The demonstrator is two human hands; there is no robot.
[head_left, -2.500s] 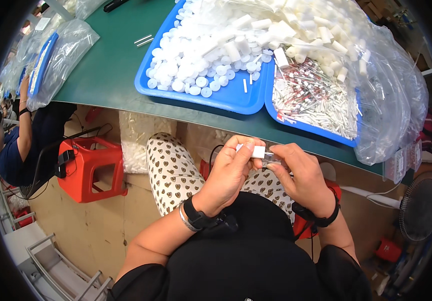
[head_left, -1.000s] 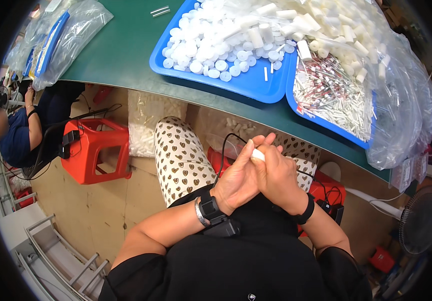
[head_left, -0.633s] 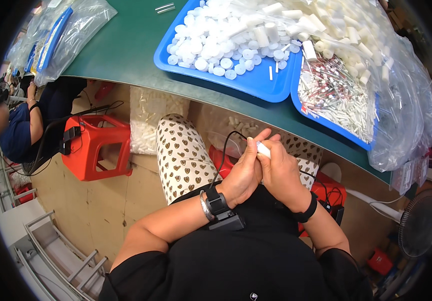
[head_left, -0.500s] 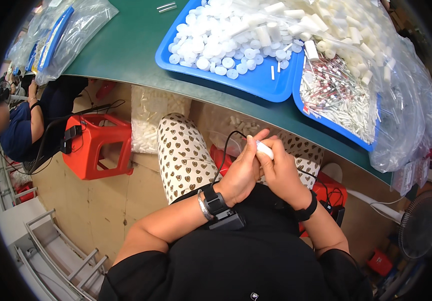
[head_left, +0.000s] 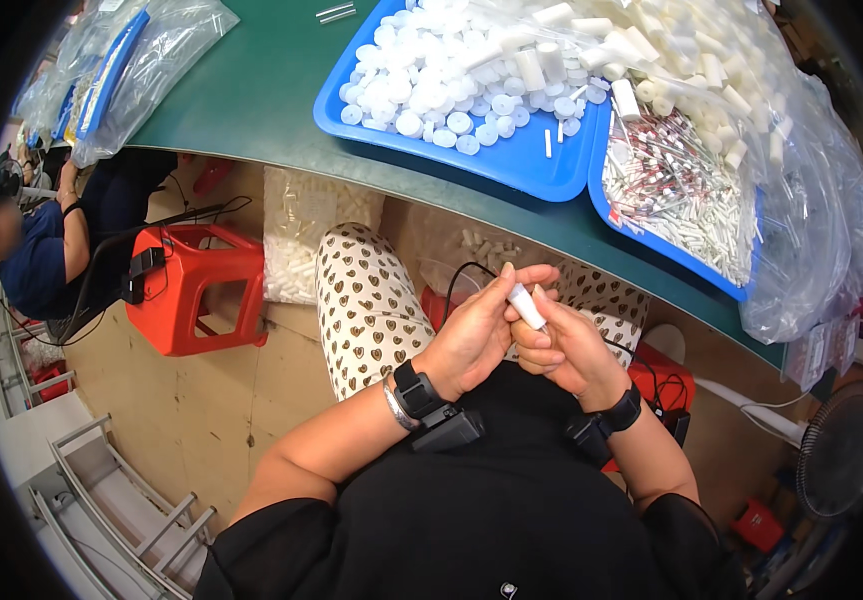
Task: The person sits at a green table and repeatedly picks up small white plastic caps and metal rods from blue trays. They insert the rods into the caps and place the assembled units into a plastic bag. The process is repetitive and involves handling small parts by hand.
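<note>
Head view, hands: two, close together in front of the patterned trousers.
Left hand: one, touching the upper end of the tube, thumb up (cannot tell if gripping it too).
Right hand: one, grasping the tube with thumb and bent fingers.
White tube: one, tilted, between both hands, well apart from the green table.
Black wrist bands: two, one on each wrist.
Silver bangle: one, on the left wrist.
Big blue tray: one, full of white discs, too many to count; also two thin white sticks.
Small blue tray: one, just beside the big one, heaped with thin white and reddish bits, too many to count.
Shiny rods: two, lying behind the trays.
Red stool: one, to the left.
Fan: one, far right.
Person in dark blue: one, far left.
</note>
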